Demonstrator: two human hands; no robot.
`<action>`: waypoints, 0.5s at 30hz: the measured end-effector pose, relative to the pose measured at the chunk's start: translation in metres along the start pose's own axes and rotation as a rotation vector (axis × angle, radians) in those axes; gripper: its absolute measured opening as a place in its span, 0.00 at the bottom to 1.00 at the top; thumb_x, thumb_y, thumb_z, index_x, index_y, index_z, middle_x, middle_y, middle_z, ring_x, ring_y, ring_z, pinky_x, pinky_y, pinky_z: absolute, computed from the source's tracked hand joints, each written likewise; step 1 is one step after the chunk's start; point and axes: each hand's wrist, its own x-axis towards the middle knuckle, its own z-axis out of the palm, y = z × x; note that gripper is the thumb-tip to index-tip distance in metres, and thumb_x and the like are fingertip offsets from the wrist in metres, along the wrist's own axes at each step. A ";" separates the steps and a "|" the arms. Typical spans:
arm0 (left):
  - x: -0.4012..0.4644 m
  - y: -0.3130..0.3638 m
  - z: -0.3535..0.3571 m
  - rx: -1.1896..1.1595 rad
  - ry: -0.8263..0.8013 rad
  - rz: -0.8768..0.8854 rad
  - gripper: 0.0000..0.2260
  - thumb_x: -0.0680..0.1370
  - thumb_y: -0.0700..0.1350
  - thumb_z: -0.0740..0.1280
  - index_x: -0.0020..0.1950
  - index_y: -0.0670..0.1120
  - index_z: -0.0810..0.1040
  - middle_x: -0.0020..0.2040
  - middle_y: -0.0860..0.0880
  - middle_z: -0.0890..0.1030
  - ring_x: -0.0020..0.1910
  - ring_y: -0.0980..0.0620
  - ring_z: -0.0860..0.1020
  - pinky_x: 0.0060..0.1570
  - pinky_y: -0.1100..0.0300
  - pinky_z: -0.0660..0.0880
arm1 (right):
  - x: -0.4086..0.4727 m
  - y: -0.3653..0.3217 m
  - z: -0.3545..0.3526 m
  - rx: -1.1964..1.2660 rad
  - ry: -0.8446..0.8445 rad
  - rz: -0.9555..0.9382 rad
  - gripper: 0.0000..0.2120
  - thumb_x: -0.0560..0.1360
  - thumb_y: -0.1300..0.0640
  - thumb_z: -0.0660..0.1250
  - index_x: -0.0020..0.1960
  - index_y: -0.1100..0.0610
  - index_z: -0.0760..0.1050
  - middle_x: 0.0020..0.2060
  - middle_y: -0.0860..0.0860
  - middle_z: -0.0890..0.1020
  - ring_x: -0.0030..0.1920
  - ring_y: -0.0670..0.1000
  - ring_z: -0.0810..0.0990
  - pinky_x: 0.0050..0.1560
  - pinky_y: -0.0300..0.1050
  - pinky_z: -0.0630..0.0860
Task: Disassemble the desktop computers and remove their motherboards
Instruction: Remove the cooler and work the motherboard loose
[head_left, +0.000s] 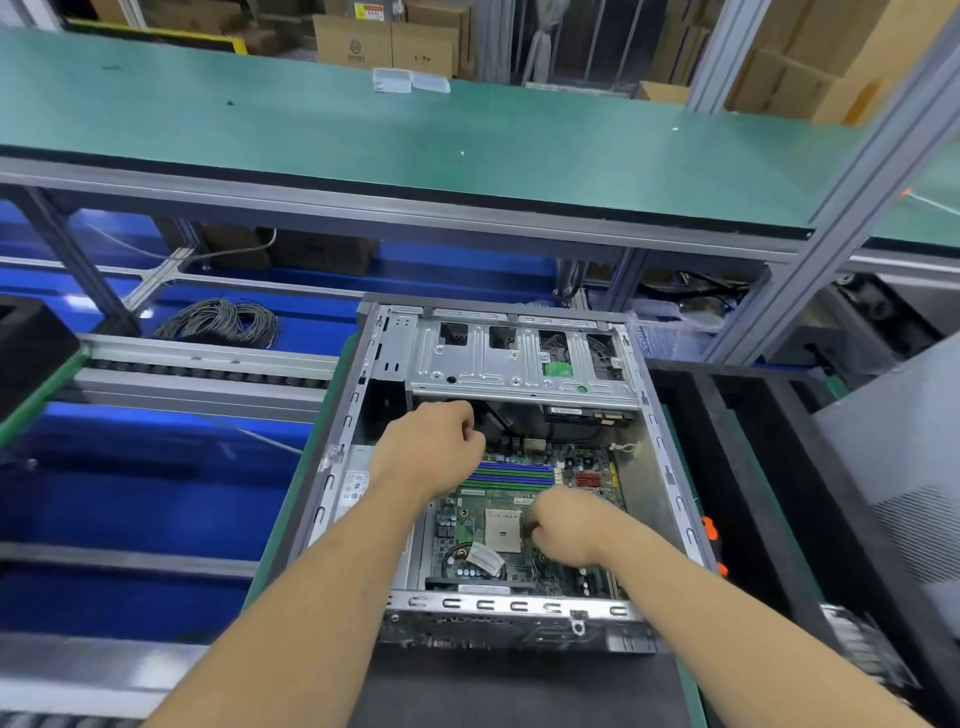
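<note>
1. Head view, layout: an open desktop case (498, 467) lies on its side on the bench; its motherboard (498, 525) is seated on the case floor, below the metal drive cage (519, 358).
2. Head view, left hand (431, 447): fingers curled at the board's far edge, just under the cage, near dark cables (493, 415); whether they pinch a cable or connector cannot be told.
3. Head view, right hand (566, 525): fingers curled beside the bare processor socket (503, 530); what they grip, if anything, is hidden.
4. Judged step: freeing cables or fasteners before lifting the board.
5. Technique: pull connectors by their housings, not wires; confirm every screw is out; lift the board level, clear of the cage and rear panel edge (509, 605).
</note>
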 end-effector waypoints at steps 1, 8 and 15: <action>0.000 0.000 0.000 -0.002 0.004 -0.003 0.07 0.75 0.53 0.58 0.42 0.54 0.75 0.37 0.56 0.79 0.35 0.54 0.77 0.35 0.59 0.76 | 0.000 -0.001 0.000 -0.004 -0.011 -0.019 0.19 0.77 0.62 0.58 0.65 0.60 0.77 0.58 0.58 0.81 0.56 0.59 0.80 0.59 0.55 0.79; -0.001 0.001 -0.002 0.004 -0.001 -0.004 0.07 0.75 0.52 0.58 0.43 0.54 0.75 0.38 0.56 0.79 0.36 0.54 0.77 0.36 0.58 0.77 | 0.002 0.004 -0.001 0.113 0.084 0.070 0.15 0.76 0.59 0.60 0.58 0.58 0.80 0.52 0.56 0.84 0.49 0.56 0.82 0.52 0.52 0.82; -0.001 0.001 -0.002 0.015 -0.013 -0.007 0.07 0.76 0.51 0.58 0.42 0.53 0.75 0.37 0.56 0.79 0.35 0.53 0.77 0.35 0.59 0.76 | -0.001 0.021 0.006 0.157 -0.049 0.470 0.07 0.78 0.57 0.62 0.45 0.61 0.73 0.39 0.53 0.80 0.33 0.51 0.79 0.31 0.44 0.78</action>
